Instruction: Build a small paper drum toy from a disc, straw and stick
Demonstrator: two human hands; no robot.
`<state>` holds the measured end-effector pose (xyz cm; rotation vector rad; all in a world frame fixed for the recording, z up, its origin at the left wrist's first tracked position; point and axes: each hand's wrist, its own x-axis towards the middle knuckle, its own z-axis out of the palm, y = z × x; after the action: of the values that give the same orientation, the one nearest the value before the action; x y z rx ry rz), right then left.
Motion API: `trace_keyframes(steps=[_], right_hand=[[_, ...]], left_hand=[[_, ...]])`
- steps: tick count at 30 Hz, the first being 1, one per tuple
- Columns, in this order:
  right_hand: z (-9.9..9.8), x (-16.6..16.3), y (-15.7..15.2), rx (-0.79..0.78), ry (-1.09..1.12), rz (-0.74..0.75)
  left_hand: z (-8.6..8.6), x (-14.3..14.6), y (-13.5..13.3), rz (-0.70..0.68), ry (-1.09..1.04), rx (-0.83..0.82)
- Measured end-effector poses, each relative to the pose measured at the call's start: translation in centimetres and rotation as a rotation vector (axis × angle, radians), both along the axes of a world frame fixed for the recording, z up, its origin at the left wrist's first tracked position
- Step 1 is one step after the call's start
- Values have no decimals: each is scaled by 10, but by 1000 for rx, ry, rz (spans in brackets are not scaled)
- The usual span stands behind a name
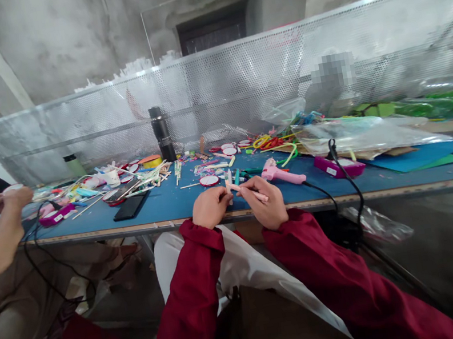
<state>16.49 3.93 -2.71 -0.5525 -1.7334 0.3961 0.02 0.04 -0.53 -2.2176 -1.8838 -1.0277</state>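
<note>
Over the near edge of the table, my left hand [210, 207] is closed in a pinch on a small pale stick [227, 183] standing upright. My right hand [265, 200] grips a pale pink, pen-like stick [260, 195] slantwise, and its tip meets or nearly meets the upright piece. Whether the two touch cannot be made out. Just right of my hands lies a pink hot glue gun [281, 173] with a black cord. A small round white disc with a red rim [210, 180] and some teal pieces [237, 176] lie just beyond my fingers.
Left of my hands are a black phone [131, 206], piled craft sticks [153, 175] and a black thermos [162, 135]. Purple boxes [339, 167] [57, 215] sit on both sides. Plastic sheets [360, 135] cover the right. A co-worker's hands [6, 203] are at far left. A perforated metal screen [222, 89] stands behind.
</note>
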Motion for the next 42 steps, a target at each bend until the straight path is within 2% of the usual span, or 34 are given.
trace_keyframes(steps=[42], right_hand=[[2,0,-2,6,-16,-15]], left_hand=[[1,1,-1,9,14,-2]])
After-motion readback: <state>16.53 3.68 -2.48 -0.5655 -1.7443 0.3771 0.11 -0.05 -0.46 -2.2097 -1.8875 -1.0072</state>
